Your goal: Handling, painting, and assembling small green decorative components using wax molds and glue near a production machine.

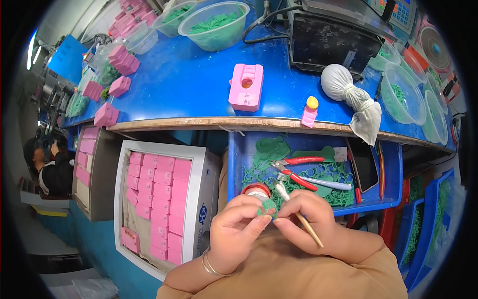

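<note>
In front of my body, my left hand (233,230) pinches a small green openwork piece (269,205) between thumb and fingertips. My right hand (314,225) is closed around a small brush with a wooden handle (309,230), its white end pointing up and away from me. The right thumb and fingertip come up against the green piece's right side; whether they grip it too, I cannot tell. Just beyond the fingers is a round red-rimmed jar (256,190), partly hidden by my left hand. Red-handled cutters (301,182) lie in the blue drawer (314,209) among green scraps.
A white box of pink mould blocks (162,194) stands left of my hands. On the blue bench (184,79) are a pink mould (246,87), a tied white cloth bag (343,89) and a bowl of green pieces (214,25). A phone (362,164) rests at the drawer's right. Another person (52,167) sits far left.
</note>
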Available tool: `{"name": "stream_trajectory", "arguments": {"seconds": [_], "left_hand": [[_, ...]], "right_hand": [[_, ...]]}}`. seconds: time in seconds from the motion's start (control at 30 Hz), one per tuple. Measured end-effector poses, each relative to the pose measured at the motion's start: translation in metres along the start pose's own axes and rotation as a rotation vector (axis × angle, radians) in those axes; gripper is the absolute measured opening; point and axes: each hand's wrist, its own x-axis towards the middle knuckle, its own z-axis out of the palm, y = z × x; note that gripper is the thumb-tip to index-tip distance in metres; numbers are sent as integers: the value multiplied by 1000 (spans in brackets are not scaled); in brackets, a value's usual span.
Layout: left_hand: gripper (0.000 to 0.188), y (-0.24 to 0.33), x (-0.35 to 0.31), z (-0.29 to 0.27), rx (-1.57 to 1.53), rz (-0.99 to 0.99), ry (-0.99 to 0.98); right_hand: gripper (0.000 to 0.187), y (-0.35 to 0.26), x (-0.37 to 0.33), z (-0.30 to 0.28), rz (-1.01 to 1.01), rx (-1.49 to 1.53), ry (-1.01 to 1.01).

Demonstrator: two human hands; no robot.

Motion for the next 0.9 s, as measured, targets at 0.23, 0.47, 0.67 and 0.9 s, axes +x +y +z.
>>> {"name": "stream_trajectory", "arguments": {"seconds": [0.23,0.47,0.67,0.9], "left_hand": [[16,10,-2,1,590,196,-12],[34,12,0,6,653,324,26],[40,19,4,2,732,396,-108],[40,17,4,-1,735,409,-120]], "right_hand": [[24,-6,6,-5,-133,-82,40],[25,-4,0,-4,-149,-54,56],[25,-5,1,-5,-158,-25,46],[21,-1,2,-4,-156,-43,-3]]}}
